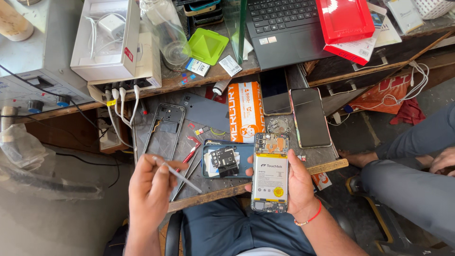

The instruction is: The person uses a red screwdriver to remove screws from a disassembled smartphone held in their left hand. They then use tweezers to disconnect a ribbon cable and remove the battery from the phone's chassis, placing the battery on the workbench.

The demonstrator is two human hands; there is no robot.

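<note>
My right hand [301,188] holds an opened phone [270,171] upright, back cover off, with its white battery and circuit board showing. My left hand [150,189] grips thin metal tweezers [178,176], the tip pointing right toward the worktop's front edge, apart from the phone. Between my hands lies a blue tray [207,163] with small black phone parts [225,161] in it. A bare phone frame [166,127] and a dark grey back cover [209,112] lie further back on the small worktop [215,193].
Two dark-screened phones [275,92] [310,117] and an orange and white box [245,111] lie behind. A laptop [284,28], red box [345,19], green lid [207,45] and white charger box [106,40] crowd the bench. Another person's leg [417,182] is at right.
</note>
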